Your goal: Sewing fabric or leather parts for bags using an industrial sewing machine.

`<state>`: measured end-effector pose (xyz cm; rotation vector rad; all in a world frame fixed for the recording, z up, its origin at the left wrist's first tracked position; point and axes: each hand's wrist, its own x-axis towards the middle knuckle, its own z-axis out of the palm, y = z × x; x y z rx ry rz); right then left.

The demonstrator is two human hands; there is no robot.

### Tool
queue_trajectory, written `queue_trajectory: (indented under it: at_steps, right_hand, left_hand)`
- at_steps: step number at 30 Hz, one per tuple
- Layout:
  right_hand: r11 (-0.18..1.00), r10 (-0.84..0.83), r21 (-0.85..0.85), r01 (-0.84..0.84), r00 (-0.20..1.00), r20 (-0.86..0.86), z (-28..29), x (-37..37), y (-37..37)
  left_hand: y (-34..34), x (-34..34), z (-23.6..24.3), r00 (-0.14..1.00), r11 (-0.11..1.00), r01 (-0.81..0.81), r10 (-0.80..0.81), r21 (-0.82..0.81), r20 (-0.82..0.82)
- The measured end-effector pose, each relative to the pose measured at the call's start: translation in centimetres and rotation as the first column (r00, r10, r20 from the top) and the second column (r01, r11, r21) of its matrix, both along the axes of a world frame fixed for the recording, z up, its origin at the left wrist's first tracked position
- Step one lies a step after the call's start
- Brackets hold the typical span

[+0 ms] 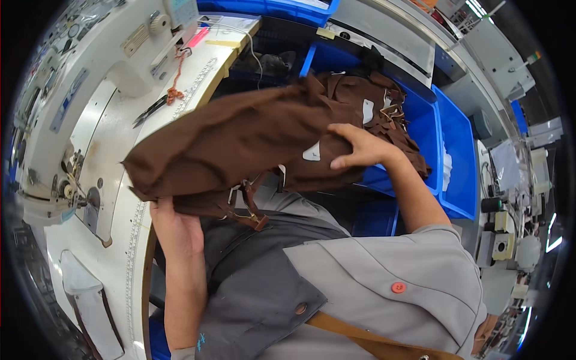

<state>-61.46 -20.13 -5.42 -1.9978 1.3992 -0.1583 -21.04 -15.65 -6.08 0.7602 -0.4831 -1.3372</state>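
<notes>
Brown cloth, one piece, touches two hands.

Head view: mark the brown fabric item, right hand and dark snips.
Brown fabric item [234, 135], head view: broad middle surface.
Right hand [367, 148], head view: back of the hand.
Dark snips [152, 110], head view: mid-length.

Left hand: fingers hidden by brown fabric. Upper blue bin cut off by top edge.
</notes>
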Motion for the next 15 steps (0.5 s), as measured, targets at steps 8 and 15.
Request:
queue_trajectory:
  at_steps: [8, 15]
  right_hand:
    - [0.92, 0.005, -0.386, -0.072, 0.985, -0.173, -2.1, -0.6, -1.2]
    - [0.634, -0.491, -0.566, 0.527, 0.84, 0.233, 2.6, -10.5, -2.6]
  left_hand:
    - [-0.4, 0.8, 3.1, 0.966, 0.969, -0.247, 0.248, -0.019, 0.076]
    - [3.4, 7.7, 5.7, 0.965, 0.965, -0.262, 0.262, -0.008, 0.021]
